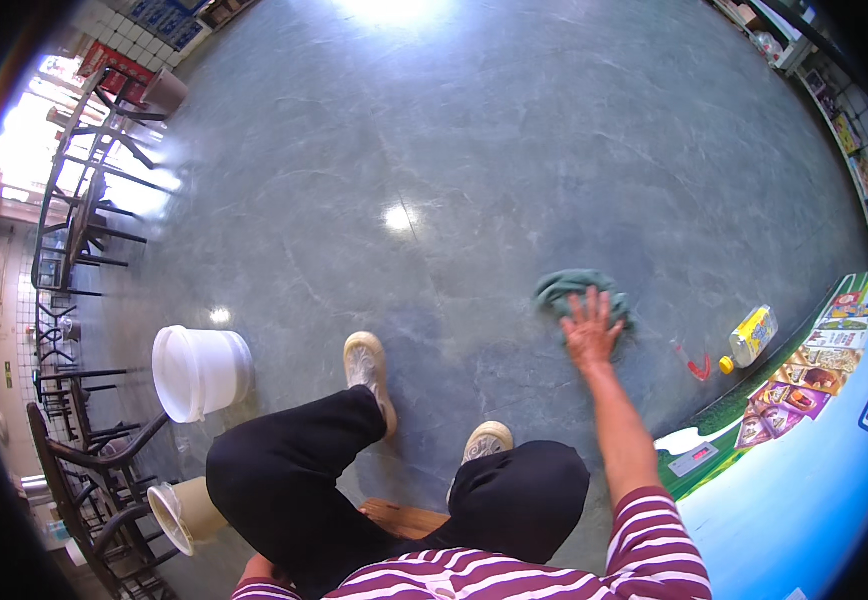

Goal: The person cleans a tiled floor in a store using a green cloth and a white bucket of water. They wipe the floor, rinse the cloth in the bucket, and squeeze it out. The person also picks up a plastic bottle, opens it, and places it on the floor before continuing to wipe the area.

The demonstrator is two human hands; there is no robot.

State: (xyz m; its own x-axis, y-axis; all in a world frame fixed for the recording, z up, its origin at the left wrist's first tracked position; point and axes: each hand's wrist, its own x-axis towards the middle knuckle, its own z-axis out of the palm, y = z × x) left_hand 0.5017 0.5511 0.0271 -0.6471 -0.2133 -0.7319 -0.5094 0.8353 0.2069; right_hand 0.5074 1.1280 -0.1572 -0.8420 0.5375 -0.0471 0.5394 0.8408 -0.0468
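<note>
My right hand (pixel 590 328) lies flat on a bunched green cloth (pixel 570 286) on the grey floor (pixel 434 247), fingers spread over its top. The floor looks darker around the cloth. Of my left arm (pixel 260 568), only a short stretch below the striped sleeve shows beside my thigh; the hand is mostly hidden behind my leg. A low wooden stool (pixel 402 517) is partly visible between my legs. To the right of the cloth, a clear plastic bottle (pixel 752 337) with a yellow cap and label lies on its side.
A chest freezer (pixel 786 510) with printed pictures stands close on my right. A white bucket (pixel 201 373) and a beige bin (pixel 192 516) are on my left, near dark-framed chairs (pixel 96 457). Something small and red (pixel 698 367) shows on the floor near the bottle.
</note>
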